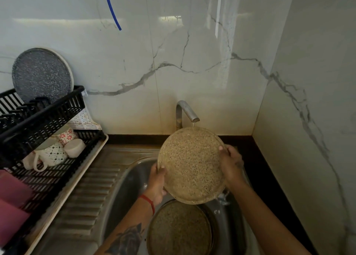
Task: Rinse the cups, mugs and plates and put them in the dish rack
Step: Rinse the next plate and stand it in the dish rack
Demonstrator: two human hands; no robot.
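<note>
I hold a speckled beige plate (191, 165) tilted up over the sink (125, 187), its top edge under the running tap (185, 112). My left hand (157, 185) grips its lower left rim and my right hand (230, 164) grips its right rim. A second speckled plate (179, 228) lies in the sink basin below. At the left stands the black dish rack (44, 123), with a grey speckled plate (41, 74) upright in its upper tier and several patterned mugs (54, 152) in its lower tier.
A ribbed steel drainboard (90, 193) lies between the rack and the basin. Pink items (11, 202) sit at the rack's near end. Marble walls close in behind and on the right, beside a dark counter strip (269, 177).
</note>
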